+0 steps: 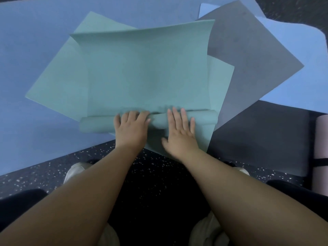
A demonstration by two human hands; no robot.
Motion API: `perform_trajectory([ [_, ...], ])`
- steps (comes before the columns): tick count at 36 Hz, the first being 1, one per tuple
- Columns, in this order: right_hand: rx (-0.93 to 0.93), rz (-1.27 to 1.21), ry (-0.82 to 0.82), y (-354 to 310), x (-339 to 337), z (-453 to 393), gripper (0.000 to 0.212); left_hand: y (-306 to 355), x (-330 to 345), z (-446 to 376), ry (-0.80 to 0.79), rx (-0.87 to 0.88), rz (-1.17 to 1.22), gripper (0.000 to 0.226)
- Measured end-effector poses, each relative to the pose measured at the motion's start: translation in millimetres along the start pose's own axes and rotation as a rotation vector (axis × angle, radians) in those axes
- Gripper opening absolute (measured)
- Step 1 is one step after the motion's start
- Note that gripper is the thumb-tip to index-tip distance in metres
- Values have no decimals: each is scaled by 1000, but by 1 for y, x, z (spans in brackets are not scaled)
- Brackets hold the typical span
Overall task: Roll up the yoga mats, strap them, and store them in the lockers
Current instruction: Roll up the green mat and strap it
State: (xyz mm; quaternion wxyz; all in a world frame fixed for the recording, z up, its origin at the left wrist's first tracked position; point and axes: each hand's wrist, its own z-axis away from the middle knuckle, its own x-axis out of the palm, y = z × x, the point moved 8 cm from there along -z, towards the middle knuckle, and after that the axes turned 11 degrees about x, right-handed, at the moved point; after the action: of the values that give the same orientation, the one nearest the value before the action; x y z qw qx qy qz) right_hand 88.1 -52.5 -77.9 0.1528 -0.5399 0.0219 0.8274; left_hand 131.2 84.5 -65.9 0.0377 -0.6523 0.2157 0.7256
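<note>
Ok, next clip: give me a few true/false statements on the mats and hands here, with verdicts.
1. Both hands rest on the rolled end of the green mat. True: left hand and right hand press flat on the roll.
2. The green mat is fully rolled. False: only the near end is rolled; most of it lies flat.
3. A grey mat lies partly under the green ones. True.
4. A strap is around the green roll. False: none shows there; the only black strap is on the pink rolled mat at the right edge.
5. The floor is plain white. False: the floor is dark and speckled.
</note>
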Motion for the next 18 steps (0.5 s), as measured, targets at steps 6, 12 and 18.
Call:
perform_trajectory([
  [6,-1,22,-169,-4,-12,-25,90,11,5,6,50,143,-24,60],
  [12,5,31,-198,-5,-14,-34,88,14,22,15,-189,94,-191,83],
  [18,-43,8,-138,-5,-20,-37,81,12,18,3,-231,82,-151,72],
])
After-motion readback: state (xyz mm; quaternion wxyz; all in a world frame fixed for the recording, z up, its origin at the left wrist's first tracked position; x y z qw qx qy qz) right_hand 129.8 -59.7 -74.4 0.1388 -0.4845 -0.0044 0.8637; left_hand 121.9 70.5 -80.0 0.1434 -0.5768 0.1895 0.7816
